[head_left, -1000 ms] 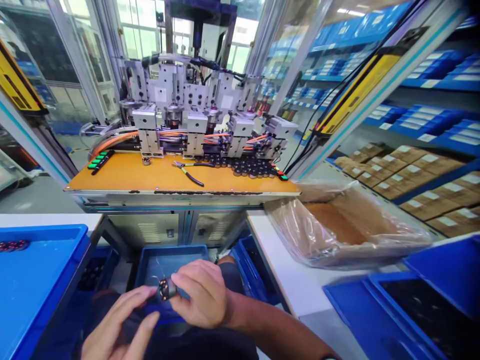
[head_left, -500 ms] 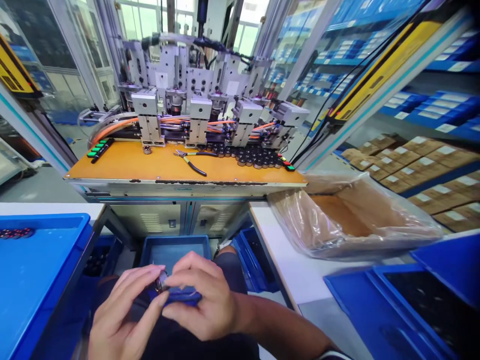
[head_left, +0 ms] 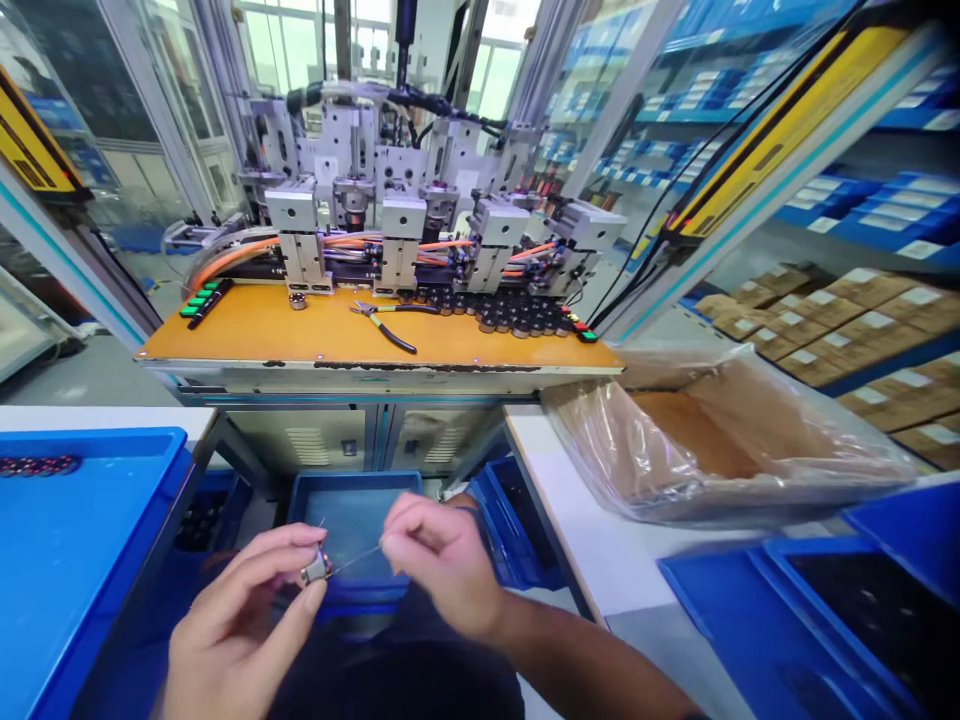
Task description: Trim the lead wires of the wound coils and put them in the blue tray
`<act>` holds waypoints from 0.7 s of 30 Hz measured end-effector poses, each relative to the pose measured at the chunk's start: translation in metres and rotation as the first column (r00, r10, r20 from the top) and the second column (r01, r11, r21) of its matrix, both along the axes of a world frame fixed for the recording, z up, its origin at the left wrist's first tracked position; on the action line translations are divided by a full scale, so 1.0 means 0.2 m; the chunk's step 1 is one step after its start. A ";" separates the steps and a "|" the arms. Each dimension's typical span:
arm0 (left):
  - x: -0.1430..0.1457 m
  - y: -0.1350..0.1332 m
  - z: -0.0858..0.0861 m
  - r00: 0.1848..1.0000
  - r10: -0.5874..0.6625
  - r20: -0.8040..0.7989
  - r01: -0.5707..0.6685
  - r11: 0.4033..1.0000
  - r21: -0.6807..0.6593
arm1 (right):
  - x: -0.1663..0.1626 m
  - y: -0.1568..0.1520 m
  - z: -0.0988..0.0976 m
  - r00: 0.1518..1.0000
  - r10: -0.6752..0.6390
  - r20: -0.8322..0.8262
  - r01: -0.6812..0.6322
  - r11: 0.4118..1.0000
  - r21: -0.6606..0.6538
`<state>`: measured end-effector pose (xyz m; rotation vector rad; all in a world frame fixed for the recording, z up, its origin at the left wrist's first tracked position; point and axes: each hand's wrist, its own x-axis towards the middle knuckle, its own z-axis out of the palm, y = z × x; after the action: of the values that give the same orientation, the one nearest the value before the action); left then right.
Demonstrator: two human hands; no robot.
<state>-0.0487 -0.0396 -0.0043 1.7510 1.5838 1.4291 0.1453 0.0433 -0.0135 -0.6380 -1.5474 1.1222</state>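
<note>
At the far left we are seeing a blue tray (head_left: 82, 540) on the white table, with a short row of small dark parts (head_left: 37, 466) lying near its back edge. Moving inward, our left hand (head_left: 240, 625) is pinching a small cylindrical motor part (head_left: 316, 568) between thumb and fingertips, closed firmly on it, low in the view above our lap. A thin wire (head_left: 358, 558) is running from that part toward the right, and our right hand (head_left: 442, 560) is gripping the wire's other end between thumb and forefinger, so the wire is stretching taut between the two hands. Directly behind the hands, a small blue bin (head_left: 352, 500) is sitting below the machine. Above it, the orange worktop (head_left: 300, 335) is carrying green buttons (head_left: 201, 300) at its left, a pair of pliers (head_left: 386, 322) near the middle, and a cluster of dark cylindrical parts (head_left: 510, 315) toward the right, in front of the metal fixture blocks (head_left: 397, 240). Further right, a cardboard box lined with a plastic bag (head_left: 712, 440) is resting on the white table, and blue bins (head_left: 825, 610) are filling the lower right corner.
</note>
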 end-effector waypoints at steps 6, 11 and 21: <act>-0.04 0.02 0.03 0.913 -0.057 -0.405 0.140 0.974 0.179 | 0.11 0.05 0.17 0.934 -0.285 0.216 -0.057 0.476 0.877; -0.05 0.00 0.00 0.909 -0.104 -0.404 0.189 0.966 0.176 | 0.01 0.11 0.25 0.882 -0.350 0.317 -0.281 0.150 0.948; -0.01 -0.03 0.03 0.996 -0.048 -0.079 0.061 0.983 0.171 | 0.00 0.13 0.26 0.750 0.420 0.510 -0.570 0.802 0.178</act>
<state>-0.0516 -0.0464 0.0020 1.9524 1.4733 1.5319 0.1451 0.0699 0.0385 -0.2510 -2.3550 1.1098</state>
